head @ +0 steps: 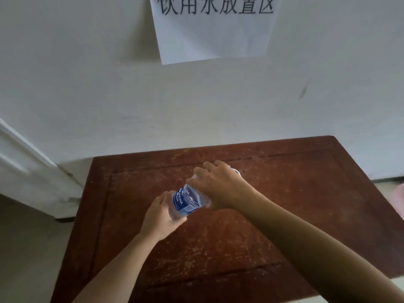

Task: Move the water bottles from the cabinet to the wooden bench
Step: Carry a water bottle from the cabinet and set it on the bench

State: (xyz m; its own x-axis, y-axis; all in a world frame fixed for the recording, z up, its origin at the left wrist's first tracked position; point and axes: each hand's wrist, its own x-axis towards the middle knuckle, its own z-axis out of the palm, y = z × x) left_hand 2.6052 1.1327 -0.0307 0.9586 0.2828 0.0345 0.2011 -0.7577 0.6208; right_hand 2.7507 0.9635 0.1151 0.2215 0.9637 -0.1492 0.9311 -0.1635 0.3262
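The clear, ribbed plastic water bottle with a blue label is held tilted above the middle of the reddish-brown wooden bench. The bench top is a scratched, worn panel set in a raised rectangular frame. The left hand wraps its fingers round the bottle's near end. The right hand curls its fingers over the far end; what lies under its palm is hidden. Bare wood surrounds the hands up to every bench edge. Behind the bench stands a smooth white wall bearing a printed paper sheet.
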